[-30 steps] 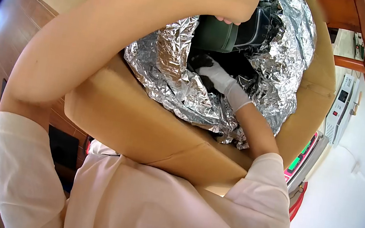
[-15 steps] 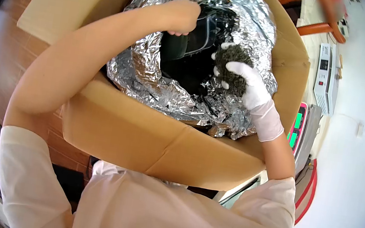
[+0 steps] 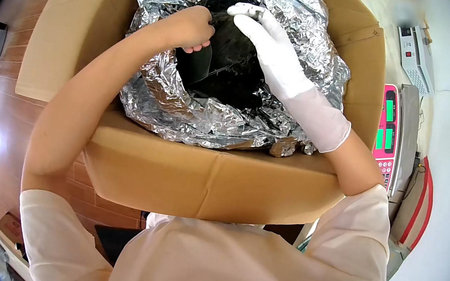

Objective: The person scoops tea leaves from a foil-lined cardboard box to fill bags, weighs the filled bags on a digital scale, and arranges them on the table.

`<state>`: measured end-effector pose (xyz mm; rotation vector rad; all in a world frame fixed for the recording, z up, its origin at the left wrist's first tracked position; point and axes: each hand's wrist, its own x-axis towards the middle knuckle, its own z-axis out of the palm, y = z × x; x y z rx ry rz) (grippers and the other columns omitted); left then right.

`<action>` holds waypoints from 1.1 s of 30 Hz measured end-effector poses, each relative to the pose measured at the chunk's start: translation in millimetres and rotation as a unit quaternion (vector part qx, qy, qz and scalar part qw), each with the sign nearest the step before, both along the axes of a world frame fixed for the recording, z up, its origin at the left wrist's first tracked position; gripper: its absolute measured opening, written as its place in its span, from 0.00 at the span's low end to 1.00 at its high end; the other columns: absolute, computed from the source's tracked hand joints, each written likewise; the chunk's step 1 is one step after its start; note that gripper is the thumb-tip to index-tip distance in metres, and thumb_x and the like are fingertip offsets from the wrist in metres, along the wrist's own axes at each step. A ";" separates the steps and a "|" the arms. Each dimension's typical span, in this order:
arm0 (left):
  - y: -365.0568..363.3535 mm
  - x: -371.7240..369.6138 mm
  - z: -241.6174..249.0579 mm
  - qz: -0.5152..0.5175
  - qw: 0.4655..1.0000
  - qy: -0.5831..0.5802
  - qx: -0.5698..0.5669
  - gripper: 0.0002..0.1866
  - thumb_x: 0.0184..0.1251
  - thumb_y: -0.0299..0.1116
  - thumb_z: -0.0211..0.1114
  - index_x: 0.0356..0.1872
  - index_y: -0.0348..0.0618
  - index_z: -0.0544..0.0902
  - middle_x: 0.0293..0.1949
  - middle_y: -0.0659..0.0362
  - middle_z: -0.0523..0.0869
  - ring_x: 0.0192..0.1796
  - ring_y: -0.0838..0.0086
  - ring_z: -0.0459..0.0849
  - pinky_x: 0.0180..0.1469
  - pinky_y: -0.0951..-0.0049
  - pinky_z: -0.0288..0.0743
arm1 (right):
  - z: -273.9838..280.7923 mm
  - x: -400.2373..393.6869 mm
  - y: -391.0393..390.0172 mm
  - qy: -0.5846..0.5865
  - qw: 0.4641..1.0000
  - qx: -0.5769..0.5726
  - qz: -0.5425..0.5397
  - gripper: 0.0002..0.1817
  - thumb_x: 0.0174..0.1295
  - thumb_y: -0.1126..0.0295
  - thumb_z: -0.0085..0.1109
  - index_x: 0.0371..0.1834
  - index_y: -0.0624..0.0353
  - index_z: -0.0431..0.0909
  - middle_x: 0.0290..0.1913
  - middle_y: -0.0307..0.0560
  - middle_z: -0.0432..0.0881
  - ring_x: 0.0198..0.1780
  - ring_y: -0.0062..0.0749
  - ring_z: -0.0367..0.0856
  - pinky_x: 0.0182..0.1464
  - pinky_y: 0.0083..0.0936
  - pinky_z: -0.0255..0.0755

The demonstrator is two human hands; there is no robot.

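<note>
My left hand (image 3: 192,28) is bare and closed at the left side of the foil bag's mouth. Its fingers grip the edge of a dark, smooth-sided pouch (image 3: 194,66), which hangs below them inside the silver foil bag (image 3: 182,114). My right hand (image 3: 268,48), in a white glove, is over the dark opening with its fingers stretched out and thumb slightly apart. Dark smudges mark the glove's fingertips. No clump shows in this hand. Dark loose material (image 3: 237,61) lies in the opening, its details lost in shadow.
A large cardboard box (image 3: 150,170) surrounds the foil bag, its flaps standing out. On the right are a pink-framed scale (image 3: 388,124) with green displays and a white device (image 3: 417,56). Brown tiled floor (image 3: 12,85) shows at left.
My right hand has moved up and left over the opening, and the dark leafy clump it held is no longer seen in it. My left hand has shifted slightly left and down, still closed.
</note>
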<state>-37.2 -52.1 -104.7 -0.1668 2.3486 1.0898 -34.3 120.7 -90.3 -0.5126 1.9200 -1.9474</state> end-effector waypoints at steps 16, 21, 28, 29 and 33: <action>13.5 13.8 21.7 -0.012 0.994 0.057 0.091 0.25 0.61 0.28 0.51 0.62 0.35 0.68 0.20 0.60 0.77 0.18 0.79 0.73 0.19 0.77 0.68 | 1.1 -24.9 35.6 0.076 0.855 0.509 0.064 0.16 0.63 0.62 0.47 0.45 0.63 0.75 0.25 0.45 0.80 0.21 0.30 0.76 0.31 0.29 0.72; -3.6 8.3 22.4 -0.007 0.994 0.100 0.045 0.19 0.61 0.28 0.50 0.54 0.35 0.75 0.18 0.61 0.77 0.16 0.80 0.73 0.19 0.77 0.68 | 22.8 -30.8 40.6 0.157 0.820 0.546 0.062 0.13 0.61 0.70 0.44 0.42 0.65 0.76 0.21 0.48 0.77 0.23 0.34 0.77 0.33 0.31 0.74; 0.4 10.9 13.9 -0.063 0.996 0.032 -0.047 0.13 0.60 0.24 0.51 0.45 0.32 0.77 0.19 0.57 0.81 0.18 0.74 0.79 0.20 0.72 0.74 | 6.7 -34.1 26.5 0.168 0.749 0.631 0.113 0.16 0.58 0.67 0.47 0.46 0.56 0.80 0.42 0.55 0.82 0.45 0.45 0.82 0.52 0.36 0.72; 0.0 9.7 13.7 -0.038 0.995 0.078 -0.042 0.13 0.60 0.24 0.51 0.45 0.31 0.77 0.19 0.56 0.81 0.18 0.74 0.80 0.20 0.72 0.74 | 9.2 -38.0 26.6 0.113 0.771 0.616 0.116 0.16 0.58 0.67 0.47 0.46 0.56 0.80 0.41 0.55 0.82 0.45 0.45 0.82 0.52 0.37 0.72; -0.4 10.3 5.7 -0.038 0.994 0.076 -0.064 0.14 0.60 0.26 0.54 0.46 0.32 0.77 0.21 0.55 0.83 0.19 0.74 0.81 0.21 0.73 0.74 | -0.4 -28.8 24.3 0.085 0.770 0.619 0.127 0.15 0.59 0.67 0.46 0.44 0.56 0.80 0.41 0.54 0.82 0.45 0.48 0.81 0.51 0.38 0.72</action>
